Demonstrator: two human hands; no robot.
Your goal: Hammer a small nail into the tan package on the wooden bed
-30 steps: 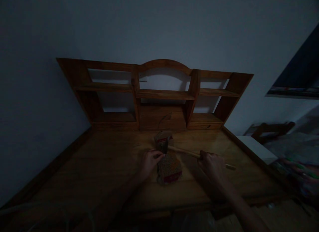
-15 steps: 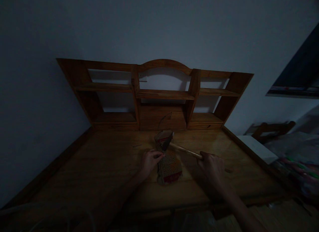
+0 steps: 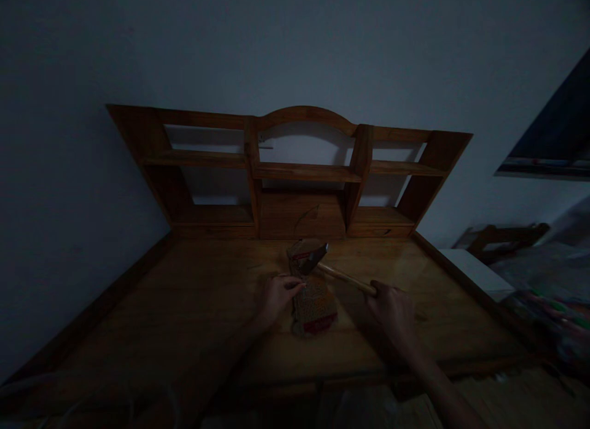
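Note:
My right hand [image 3: 391,306] is wrapped round the wooden handle of a hammer [image 3: 348,279]. Its dark metal head, with a bright end at the upper right, is over a worn piece of cardboard [image 3: 316,305] with red printing. My left hand [image 3: 279,297] is at the cardboard's left side, thumb and forefinger pinched together just below the hammer head. Whatever sits in that pinch is too small and dark to make out. The cardboard lies on the wooden desk top [image 3: 207,306].
A wooden shelf unit [image 3: 306,173] stands along the desk's back edge, against the wall. Right of the desk are a white surface [image 3: 474,272], a wooden chair back [image 3: 507,233] and a heap in clear plastic [image 3: 548,281]. Pale cables [image 3: 92,392] curve at the lower left.
The hammer head has tilted, and its bright end has moved slightly up and right. My left hand keeps its pinch in nearly the same place. The view has shifted a little.

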